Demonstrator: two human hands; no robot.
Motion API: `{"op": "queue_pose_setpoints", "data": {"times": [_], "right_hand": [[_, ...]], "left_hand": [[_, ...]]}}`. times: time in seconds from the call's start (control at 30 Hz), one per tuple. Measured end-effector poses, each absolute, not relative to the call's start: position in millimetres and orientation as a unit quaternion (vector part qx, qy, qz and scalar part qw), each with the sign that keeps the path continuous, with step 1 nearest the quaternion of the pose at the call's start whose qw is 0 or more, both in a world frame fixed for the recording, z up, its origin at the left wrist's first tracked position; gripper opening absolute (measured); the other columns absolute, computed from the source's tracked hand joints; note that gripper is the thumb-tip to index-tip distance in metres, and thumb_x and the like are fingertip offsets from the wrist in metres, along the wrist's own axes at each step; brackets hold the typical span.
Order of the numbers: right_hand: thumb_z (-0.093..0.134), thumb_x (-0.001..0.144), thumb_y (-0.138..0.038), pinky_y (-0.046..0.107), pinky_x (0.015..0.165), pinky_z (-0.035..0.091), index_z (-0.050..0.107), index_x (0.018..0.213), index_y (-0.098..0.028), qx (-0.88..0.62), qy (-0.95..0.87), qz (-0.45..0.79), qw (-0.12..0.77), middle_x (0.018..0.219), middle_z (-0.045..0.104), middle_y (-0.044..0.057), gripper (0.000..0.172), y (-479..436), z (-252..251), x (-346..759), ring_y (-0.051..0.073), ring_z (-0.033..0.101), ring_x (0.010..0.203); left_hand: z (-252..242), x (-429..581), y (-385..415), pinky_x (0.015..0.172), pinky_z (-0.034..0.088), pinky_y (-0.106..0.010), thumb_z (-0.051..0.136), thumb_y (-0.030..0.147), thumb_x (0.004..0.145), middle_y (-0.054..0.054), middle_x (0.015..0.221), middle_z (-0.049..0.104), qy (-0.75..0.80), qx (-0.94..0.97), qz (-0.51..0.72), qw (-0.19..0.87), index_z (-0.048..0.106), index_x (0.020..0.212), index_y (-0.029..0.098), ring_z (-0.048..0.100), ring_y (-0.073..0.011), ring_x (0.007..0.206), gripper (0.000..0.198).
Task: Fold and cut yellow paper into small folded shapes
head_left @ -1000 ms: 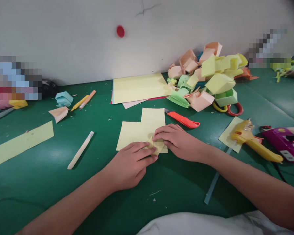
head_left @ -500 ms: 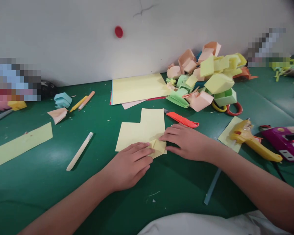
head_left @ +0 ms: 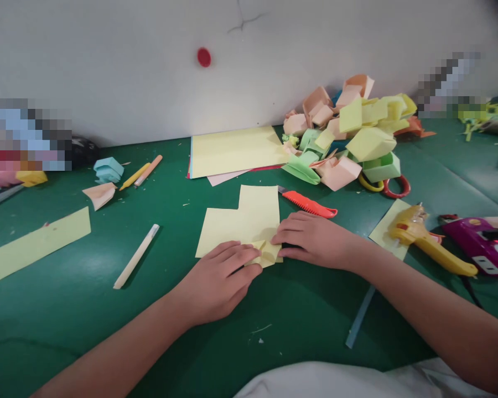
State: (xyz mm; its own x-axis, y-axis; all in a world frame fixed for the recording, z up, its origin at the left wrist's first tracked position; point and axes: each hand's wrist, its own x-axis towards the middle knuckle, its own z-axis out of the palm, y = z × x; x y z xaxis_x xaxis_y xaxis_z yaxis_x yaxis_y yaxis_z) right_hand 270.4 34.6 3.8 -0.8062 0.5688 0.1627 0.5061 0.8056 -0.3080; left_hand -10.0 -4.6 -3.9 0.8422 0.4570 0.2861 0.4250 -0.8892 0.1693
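Observation:
A small folded piece of yellow paper [head_left: 268, 253] lies over the lower edge of an L-shaped pale yellow sheet [head_left: 249, 218] on the green table. My left hand [head_left: 222, 279] is closed on the left side of the folded paper, its fingers bent and partly hiding it. From the right, my right hand [head_left: 311, 240] pinches the other side with thumb and fingertips. Just beyond my right hand lies a red-orange utility knife [head_left: 309, 203], its blade end touching or close to the sheet's upper right corner.
Behind stands a stack of coloured paper [head_left: 236, 152]. At right are a heap of folded paper pieces [head_left: 340, 130], scissors [head_left: 397, 187], a yellow glue gun [head_left: 431, 243] and a purple power strip [head_left: 481, 243]. A pale rolled paper stick [head_left: 136, 256] and a yellow-green strip [head_left: 41, 243] lie left.
My left fingers have shifted slightly on the folded paper, and its creased part sits a little differently between my hands. The view has tilted very slightly; other things stay put.

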Motion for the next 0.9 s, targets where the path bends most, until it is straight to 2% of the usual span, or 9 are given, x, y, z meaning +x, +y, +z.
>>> {"op": "queue_pose_setpoints", "data": {"times": [0.07, 0.23, 0.4, 0.67, 0.9], "right_hand": [[0.049, 0.104, -0.039, 0.040, 0.088, 0.048, 0.070, 0.108, -0.021, -0.274, -0.944, 0.121, 0.139, 0.101, 0.070, 0.007, 0.027, 34.5, 2.2, 268.2, 0.023, 0.060, 0.095], [0.046, 0.105, -0.030, 0.039, 0.088, 0.049, 0.070, 0.104, -0.021, -0.227, -0.954, 0.098, 0.170, 0.099, 0.070, 0.007, 0.025, 30.8, -0.6, 261.0, 0.022, 0.059, 0.095], [0.048, 0.104, -0.027, 0.039, 0.092, 0.048, 0.067, 0.105, -0.020, -0.219, -0.955, 0.089, 0.177, 0.105, 0.067, 0.007, 0.021, 24.8, 1.1, 257.5, 0.022, 0.057, 0.098], [0.049, 0.102, -0.024, 0.041, 0.096, 0.046, 0.066, 0.110, -0.022, -0.217, -0.958, 0.072, 0.174, 0.113, 0.066, 0.008, 0.019, 23.5, -1.4, 257.1, 0.023, 0.056, 0.105], [0.053, 0.101, -0.026, 0.044, 0.097, 0.047, 0.068, 0.111, -0.022, -0.208, -0.959, 0.077, 0.175, 0.118, 0.065, 0.009, 0.019, 23.6, -2.3, 257.0, 0.025, 0.056, 0.108]], "left_hand": [[-4.5, -10.0, -4.4, 0.109, 0.050, -0.047, 0.052, 0.012, 0.095, -0.011, 0.128, 0.065, 0.232, 0.956, 0.171, 0.048, 0.064, 0.118, 0.017, 0.061, -0.0250, 0.119, 0.026], [-5.3, -10.3, -3.2, 0.104, 0.053, -0.043, 0.049, 0.008, 0.096, -0.008, 0.123, 0.068, 0.243, 0.947, 0.210, 0.026, 0.068, 0.104, 0.018, 0.061, -0.0245, 0.120, 0.022], [-8.0, -12.5, -1.6, 0.101, 0.053, -0.039, 0.050, 0.007, 0.096, -0.007, 0.119, 0.069, 0.270, 0.932, 0.242, 0.028, 0.069, 0.099, 0.019, 0.061, -0.0230, 0.115, 0.022], [-10.9, -12.8, 1.5, 0.098, 0.055, -0.038, 0.047, 0.009, 0.099, -0.005, 0.111, 0.071, 0.270, 0.932, 0.228, 0.081, 0.066, 0.104, 0.020, 0.064, -0.0203, 0.108, 0.023], [-12.5, -13.5, 1.1, 0.100, 0.056, -0.042, 0.049, 0.007, 0.094, -0.007, 0.113, 0.070, 0.271, 0.933, 0.218, 0.093, 0.068, 0.105, 0.018, 0.063, -0.0224, 0.111, 0.025]]}}
